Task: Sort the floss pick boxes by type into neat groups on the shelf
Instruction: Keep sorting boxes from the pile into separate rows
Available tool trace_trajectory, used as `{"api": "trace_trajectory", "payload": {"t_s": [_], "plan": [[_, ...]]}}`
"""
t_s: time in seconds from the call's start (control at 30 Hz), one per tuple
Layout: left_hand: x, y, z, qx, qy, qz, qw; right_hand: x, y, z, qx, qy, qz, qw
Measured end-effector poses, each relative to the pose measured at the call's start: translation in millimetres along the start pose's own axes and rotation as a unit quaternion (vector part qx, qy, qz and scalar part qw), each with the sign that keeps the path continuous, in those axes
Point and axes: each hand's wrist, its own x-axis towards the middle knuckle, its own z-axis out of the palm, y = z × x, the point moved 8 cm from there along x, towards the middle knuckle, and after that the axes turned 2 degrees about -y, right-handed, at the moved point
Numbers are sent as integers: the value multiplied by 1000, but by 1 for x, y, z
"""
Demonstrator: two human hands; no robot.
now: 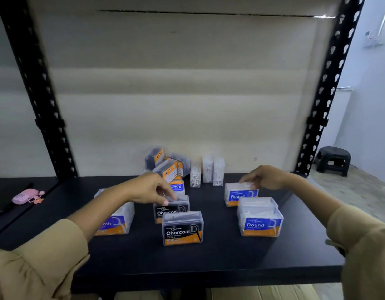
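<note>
Centrally, left hand (150, 189) pinches the rear Charcoal box (173, 210), right hand (265, 177) grips the rear Round box (239, 194), shelf (211, 258) showing between.

Black shelf (241, 263), two Charcoal boxes (182, 228) centre, two Round boxes (260, 219) right, tumbled heap (165, 166), three upright clear boxes (207, 169) behind

We look down and forward from head height, close over the black shelf (230, 256), facing its back panel (176, 94).
</note>
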Motion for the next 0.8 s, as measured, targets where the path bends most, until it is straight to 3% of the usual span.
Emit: {"api": "trace_trajectory", "payload": {"t_s": [0.33,0.8], "plan": [[6,4,12,-66,-33,-17,997,-24,18,4,90,-43,-25,995],[6,21,30,-124,-97,-4,988,-36,13,8,97,-72,-32,992]]}}
